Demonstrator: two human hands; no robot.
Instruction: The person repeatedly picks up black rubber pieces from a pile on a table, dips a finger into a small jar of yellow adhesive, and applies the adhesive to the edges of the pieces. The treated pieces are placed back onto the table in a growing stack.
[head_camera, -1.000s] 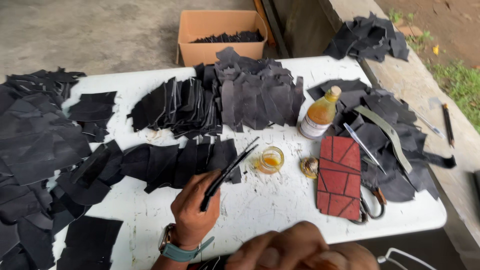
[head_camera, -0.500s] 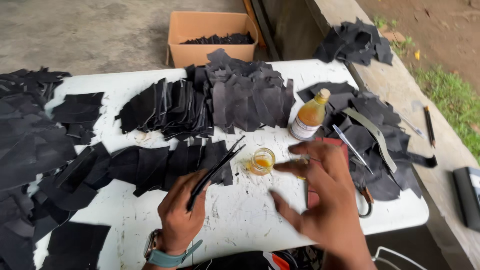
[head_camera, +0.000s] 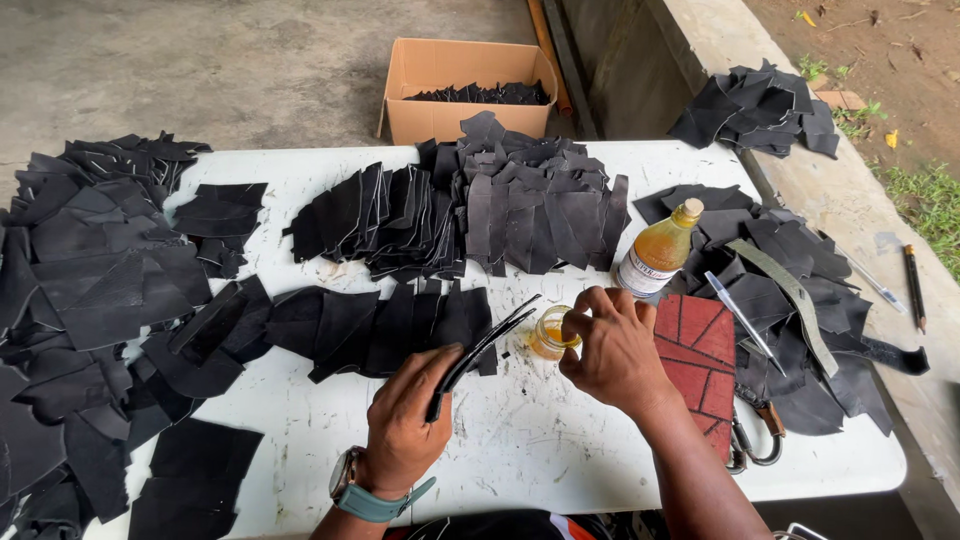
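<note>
The left hand is closed around a thin black strip, which sticks up and away toward the middle of the bench. The right hand has its fingertips pinched over the mouth of a small jar of yellow liquid, which stands on the bench toward its right half, just beside a red mat. Whether those fingers grip the rim or something dipped inside, I cannot tell.

A bottle of amber liquid stands behind the jar, near the bench's far right, among black cut pieces heaped across the far edge and left side. A pen lies on the pile to the right, and a cardboard box sits on the floor beyond the far edge.

The risk I see is a spill — the jar is small and open, and a sideways nudge from the right hand could tip it onto the bench and nearby pieces. The strip's free end also hangs close to the jar; a careless swing could knock it over or smear liquid where it is not wanted.
</note>
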